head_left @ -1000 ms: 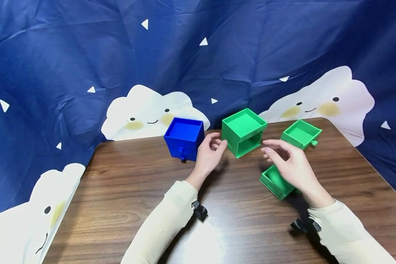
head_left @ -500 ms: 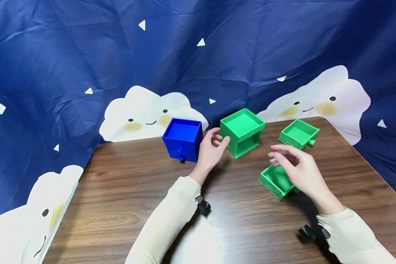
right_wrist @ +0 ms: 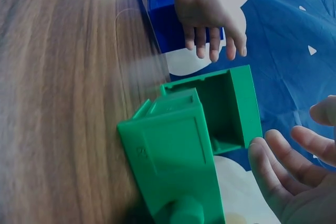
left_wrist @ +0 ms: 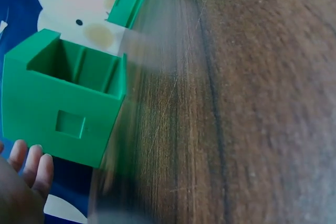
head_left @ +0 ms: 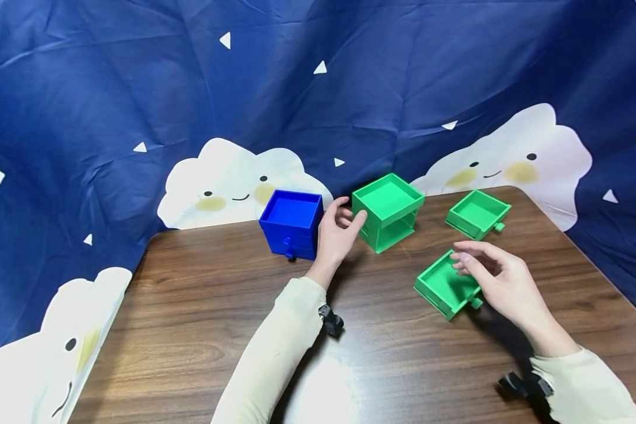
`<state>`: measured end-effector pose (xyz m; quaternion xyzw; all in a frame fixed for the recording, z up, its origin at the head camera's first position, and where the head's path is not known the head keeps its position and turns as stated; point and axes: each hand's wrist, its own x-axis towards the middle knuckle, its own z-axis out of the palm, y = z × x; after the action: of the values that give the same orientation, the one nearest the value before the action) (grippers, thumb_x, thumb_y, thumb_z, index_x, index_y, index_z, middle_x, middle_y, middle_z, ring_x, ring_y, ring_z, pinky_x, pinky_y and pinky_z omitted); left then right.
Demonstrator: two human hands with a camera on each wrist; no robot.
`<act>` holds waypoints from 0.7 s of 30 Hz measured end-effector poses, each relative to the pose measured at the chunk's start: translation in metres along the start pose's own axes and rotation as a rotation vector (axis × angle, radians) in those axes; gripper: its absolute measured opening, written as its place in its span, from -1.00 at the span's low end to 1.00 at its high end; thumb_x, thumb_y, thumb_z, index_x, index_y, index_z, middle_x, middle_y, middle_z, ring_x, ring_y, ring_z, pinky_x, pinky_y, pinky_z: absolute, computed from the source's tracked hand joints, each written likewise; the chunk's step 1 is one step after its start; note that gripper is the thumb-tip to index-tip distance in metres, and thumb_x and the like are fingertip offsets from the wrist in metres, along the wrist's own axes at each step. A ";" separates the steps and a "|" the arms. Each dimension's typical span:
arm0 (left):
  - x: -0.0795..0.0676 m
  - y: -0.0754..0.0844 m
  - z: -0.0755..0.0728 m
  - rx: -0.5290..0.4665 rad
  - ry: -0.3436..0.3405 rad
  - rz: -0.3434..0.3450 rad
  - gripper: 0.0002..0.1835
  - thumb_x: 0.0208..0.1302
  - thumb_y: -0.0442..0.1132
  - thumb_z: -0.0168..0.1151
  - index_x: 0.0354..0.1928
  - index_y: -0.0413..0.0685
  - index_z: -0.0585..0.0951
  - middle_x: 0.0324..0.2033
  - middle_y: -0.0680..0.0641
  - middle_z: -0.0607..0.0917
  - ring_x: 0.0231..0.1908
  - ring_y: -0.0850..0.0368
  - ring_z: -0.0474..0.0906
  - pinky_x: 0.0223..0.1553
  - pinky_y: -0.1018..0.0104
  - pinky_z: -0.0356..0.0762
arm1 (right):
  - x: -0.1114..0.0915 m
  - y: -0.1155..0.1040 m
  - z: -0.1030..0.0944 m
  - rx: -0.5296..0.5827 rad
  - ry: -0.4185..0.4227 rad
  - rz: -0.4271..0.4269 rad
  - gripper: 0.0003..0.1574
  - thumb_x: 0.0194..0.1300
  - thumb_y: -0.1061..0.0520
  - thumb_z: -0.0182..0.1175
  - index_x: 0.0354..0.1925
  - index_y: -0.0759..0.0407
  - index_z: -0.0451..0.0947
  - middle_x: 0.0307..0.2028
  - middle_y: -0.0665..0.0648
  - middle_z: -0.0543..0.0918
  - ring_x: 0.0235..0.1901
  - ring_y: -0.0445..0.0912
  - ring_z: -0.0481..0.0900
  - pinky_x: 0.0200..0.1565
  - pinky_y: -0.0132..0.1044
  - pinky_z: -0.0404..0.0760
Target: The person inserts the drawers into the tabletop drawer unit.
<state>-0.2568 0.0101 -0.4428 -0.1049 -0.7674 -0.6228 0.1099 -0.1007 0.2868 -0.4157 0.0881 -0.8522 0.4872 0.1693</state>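
Note:
A green cabinet [head_left: 387, 203] with a shallow tray top and an open-fronted bay stands at the back of the table. My left hand [head_left: 340, 234] is at its left side, fingers loosely bent and gripping nothing; the left wrist view has the fingertips close to the cabinet wall [left_wrist: 47, 106], contact unclear. My right hand [head_left: 506, 285] hovers over the right part of a green drawer [head_left: 439, 284] with a round knob, holding nothing. In the right wrist view its fingers [right_wrist: 286, 163] are spread beside that drawer [right_wrist: 176, 148]. A second green drawer [head_left: 478, 212] lies behind, to the right.
A blue cabinet [head_left: 292, 215] with a knobbed drawer front stands left of my left hand. The wooden table [head_left: 201, 306] ends against a dark blue cloth [head_left: 275, 88] printed with clouds and triangles. Each sleeve has a small black camera at the wrist.
My right hand has drawn back to the right and toward me, from beside the green cabinet to over the front drawer, uncovering its knob. The left hand has shifted only slightly; the cabinets and drawers stay put.

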 end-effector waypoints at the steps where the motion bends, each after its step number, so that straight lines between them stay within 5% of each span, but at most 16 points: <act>1: 0.001 0.000 0.001 -0.002 -0.001 0.000 -0.38 0.38 -0.03 0.45 0.40 -0.10 0.58 -0.05 -0.27 0.75 -0.26 0.15 0.64 -0.13 0.40 0.60 | -0.001 0.001 -0.001 -0.003 0.002 0.001 -0.67 0.61 0.26 0.19 0.23 0.36 0.64 -0.15 -0.45 0.77 -0.22 -0.43 0.79 -0.15 -0.62 0.67; 12: 0.005 0.005 0.013 0.018 -0.026 0.061 -0.41 0.37 -0.06 0.47 0.38 -0.07 0.60 -0.10 -0.23 0.73 -0.35 0.33 0.53 -0.21 0.49 0.53 | -0.019 0.015 -0.016 -0.072 0.054 -0.016 -0.70 0.55 0.34 0.23 0.17 0.26 0.69 -0.16 -0.48 0.77 -0.26 -0.51 0.75 -0.17 -0.69 0.60; 21: 0.011 0.007 0.015 0.069 -0.046 0.064 -0.39 0.37 0.02 0.46 0.39 -0.01 0.60 -0.11 -0.20 0.70 -0.33 0.22 0.52 -0.20 0.44 0.50 | -0.028 0.020 -0.022 -0.063 0.081 0.005 -0.68 0.52 0.37 0.25 0.15 0.19 0.71 -0.18 -0.50 0.76 -0.27 -0.50 0.76 -0.19 -0.68 0.62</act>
<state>-0.2657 0.0262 -0.4357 -0.1401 -0.7869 -0.5897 0.1157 -0.0761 0.3152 -0.4319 0.0607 -0.8597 0.4638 0.2052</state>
